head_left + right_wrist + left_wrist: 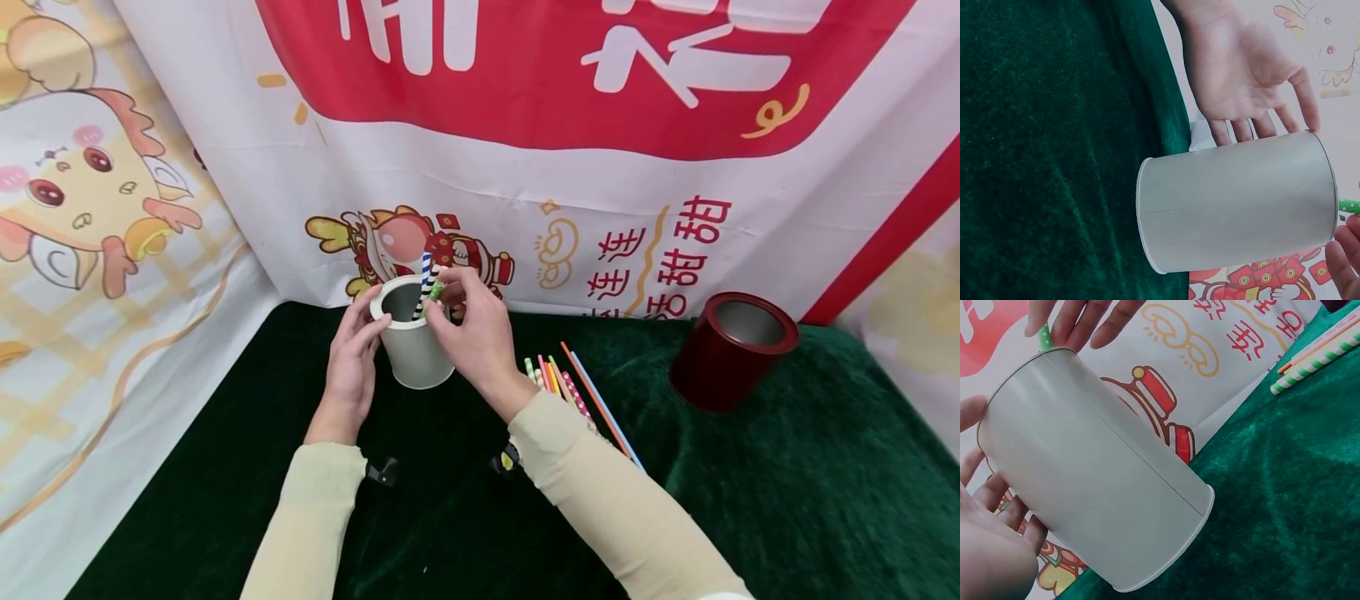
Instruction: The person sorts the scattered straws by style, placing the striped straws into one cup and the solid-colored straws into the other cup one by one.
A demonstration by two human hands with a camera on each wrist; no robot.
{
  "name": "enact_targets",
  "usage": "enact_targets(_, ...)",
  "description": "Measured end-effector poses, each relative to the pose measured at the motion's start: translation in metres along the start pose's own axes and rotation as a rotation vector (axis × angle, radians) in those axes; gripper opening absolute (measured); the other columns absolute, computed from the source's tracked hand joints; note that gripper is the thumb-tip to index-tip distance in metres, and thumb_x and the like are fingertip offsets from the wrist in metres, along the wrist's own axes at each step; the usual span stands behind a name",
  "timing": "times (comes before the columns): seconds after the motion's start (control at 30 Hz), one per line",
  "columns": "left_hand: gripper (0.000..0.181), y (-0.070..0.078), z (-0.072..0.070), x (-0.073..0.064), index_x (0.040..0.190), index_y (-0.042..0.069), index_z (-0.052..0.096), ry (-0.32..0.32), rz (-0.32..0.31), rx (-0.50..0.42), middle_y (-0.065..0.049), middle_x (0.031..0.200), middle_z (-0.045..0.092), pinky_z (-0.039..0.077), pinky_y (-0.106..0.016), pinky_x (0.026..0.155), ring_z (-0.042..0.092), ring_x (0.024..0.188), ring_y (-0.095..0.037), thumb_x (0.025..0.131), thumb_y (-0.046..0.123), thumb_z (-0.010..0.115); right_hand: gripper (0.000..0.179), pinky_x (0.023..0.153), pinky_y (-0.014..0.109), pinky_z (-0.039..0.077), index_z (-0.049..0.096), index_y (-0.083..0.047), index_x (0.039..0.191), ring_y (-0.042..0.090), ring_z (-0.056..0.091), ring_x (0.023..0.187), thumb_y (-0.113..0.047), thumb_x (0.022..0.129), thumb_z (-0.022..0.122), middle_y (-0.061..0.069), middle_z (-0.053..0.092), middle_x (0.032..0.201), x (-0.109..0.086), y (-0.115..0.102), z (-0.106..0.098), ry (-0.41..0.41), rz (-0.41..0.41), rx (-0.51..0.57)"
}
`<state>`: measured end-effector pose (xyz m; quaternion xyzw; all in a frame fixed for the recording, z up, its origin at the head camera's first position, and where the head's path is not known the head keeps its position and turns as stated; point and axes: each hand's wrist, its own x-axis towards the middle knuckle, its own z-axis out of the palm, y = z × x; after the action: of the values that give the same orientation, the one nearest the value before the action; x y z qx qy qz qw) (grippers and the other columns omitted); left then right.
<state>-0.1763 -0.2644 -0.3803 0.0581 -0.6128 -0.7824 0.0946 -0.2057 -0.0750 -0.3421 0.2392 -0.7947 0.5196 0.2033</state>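
Observation:
My left hand [352, 358] grips a light grey can [416, 367] near its rim. In the left wrist view, its thumb lies by the rim and its fingers run behind the can [1097, 469]. At the mouth, my right hand [476, 329] pinches a green straw with pale dots [436, 292]. Blue-striped and black-striped straws [426, 265] stand beside it in the opening, leaning toward the right side. The right wrist view shows the green straw [1349, 205] poking past the rim, with right-hand fingertips [1341, 256] close by. The straws' lower ends are hidden inside the can.
Several coloured straws [551, 377] lie on the green velvet cloth [442, 517] to the right of the grey can. An open dark red can [701, 367] stands farther right. A printed white and red curtain [450, 167] hangs along the back edge.

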Motion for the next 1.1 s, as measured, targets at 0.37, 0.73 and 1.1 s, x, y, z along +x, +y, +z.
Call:
enact_targets(0.37,0.049,-0.001,0.001,0.002,0.16,0.021,0.051,0.002,0.016,-0.013,0.006,0.171,0.037,0.009,-0.044,0.137,0.031,0.157,-0.011,0.111,0.019,0.056,0.035,0.081,0.041,0.066,0.064,-0.01,0.128,0.021,0.072,0.096,-0.023,0.099,0.078,0.011,0.075,0.109,-0.014,0.003,-0.018,0.017,0.085,0.082)
enact_targets(0.73,0.05,0.001,-0.001,-0.001,0.161,0.023,0.049,0.012,0.01,-0.009,0.011,0.176,0.029,0.005,-0.045,0.138,0.02,0.164,-0.009,0.112,0.019,0.055,0.03,0.076,0.037,0.062,0.067,-0.012,0.124,0.018,0.072,0.095,-0.021,0.099,0.08,0.005,0.076,0.109,-0.042,0.019,-0.055,0.094,0.151,0.075)
enact_targets(1.1,0.05,-0.001,0.0,0.001,0.161,0.023,0.049,0.003,0.006,-0.006,0.01,0.175,0.031,0.005,-0.046,0.137,0.024,0.162,-0.01,0.112,0.019,0.055,0.023,0.075,0.023,0.055,0.07,-0.015,0.118,0.011,0.069,0.094,-0.027,0.1,0.079,0.002,0.076,0.108,-0.055,0.035,-0.086,0.182,0.283,0.073)
